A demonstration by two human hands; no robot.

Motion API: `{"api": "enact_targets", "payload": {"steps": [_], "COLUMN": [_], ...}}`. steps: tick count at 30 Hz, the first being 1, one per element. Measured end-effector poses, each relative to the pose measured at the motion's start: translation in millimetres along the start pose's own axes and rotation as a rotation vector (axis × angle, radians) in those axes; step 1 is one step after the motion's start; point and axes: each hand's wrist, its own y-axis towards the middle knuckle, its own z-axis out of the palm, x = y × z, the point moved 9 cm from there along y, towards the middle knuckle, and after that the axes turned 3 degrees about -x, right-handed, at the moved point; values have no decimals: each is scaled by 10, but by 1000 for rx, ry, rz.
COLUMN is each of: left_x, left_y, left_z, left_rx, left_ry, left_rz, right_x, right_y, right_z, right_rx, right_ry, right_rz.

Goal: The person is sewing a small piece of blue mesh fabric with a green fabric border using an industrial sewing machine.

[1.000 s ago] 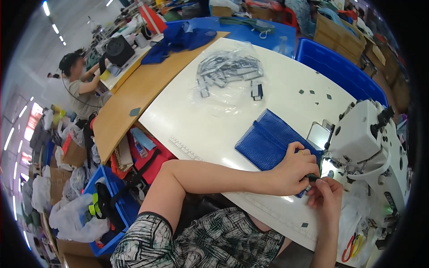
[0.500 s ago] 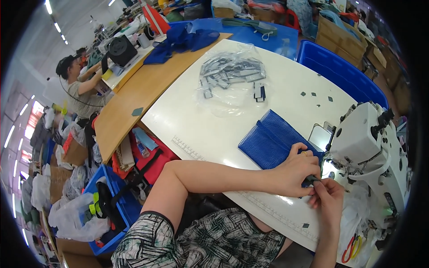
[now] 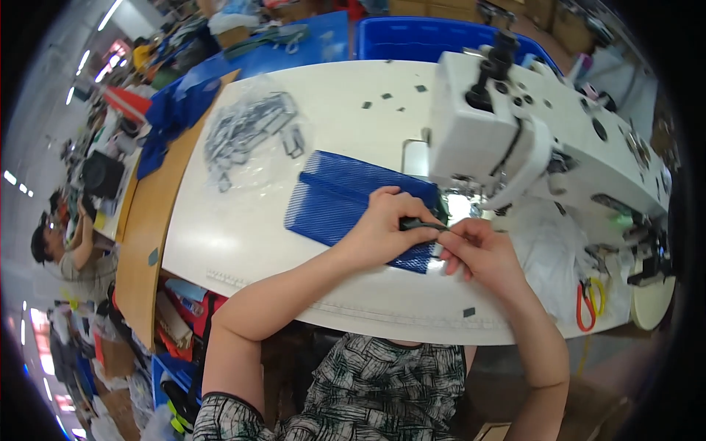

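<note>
A piece of blue mesh fabric [image 3: 346, 195] lies flat on the white table, its right end close to the needle area of a white sewing machine [image 3: 471, 132]. My left hand [image 3: 386, 228] rests over the fabric's right part, fingers closed on a dark strip [image 3: 418, 224] at that edge. From the right, my right hand [image 3: 482, 250] meets it, thumb and fingertips pinching the strip's end. The two sets of fingertips almost touch, just in front of the machine. Part of the strip is hidden by my fingers.
A clear plastic bag of grey pieces [image 3: 257, 132] lies at the table's left. Small dark scraps [image 3: 386, 96] are scattered behind the fabric. Red-and-yellow-handled scissors [image 3: 588, 301] lie at right. A blue bin [image 3: 441, 40] stands beyond the table. Another person [image 3: 73, 250] works at far left.
The view has swung to the right, so the table, bag and fabric appear further left and the machine shows more fully. Both hands stay together at the strip by the fabric's edge.
</note>
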Motion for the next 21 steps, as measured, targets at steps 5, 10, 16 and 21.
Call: {"api": "enact_targets", "payload": {"steps": [5,10,16,21], "left_x": [-55,-181,-337,-238], "left_y": [-5,-79,-108,-92], "left_z": [94,92,8,-12], "left_rx": [29,-18,-90,-146], "left_ry": [3,187,241,223], "left_rz": [-72,16,105,33], "right_x": [91,311,325,306], "right_y": [-26,-140,-173,-129], "right_z": [-47,-115,-66,-109], "right_rx": [-55,-270,-294,-299], "right_ry": [-80,-345,-505,-453], "right_rz": [-168,-387,-640,-564]}}
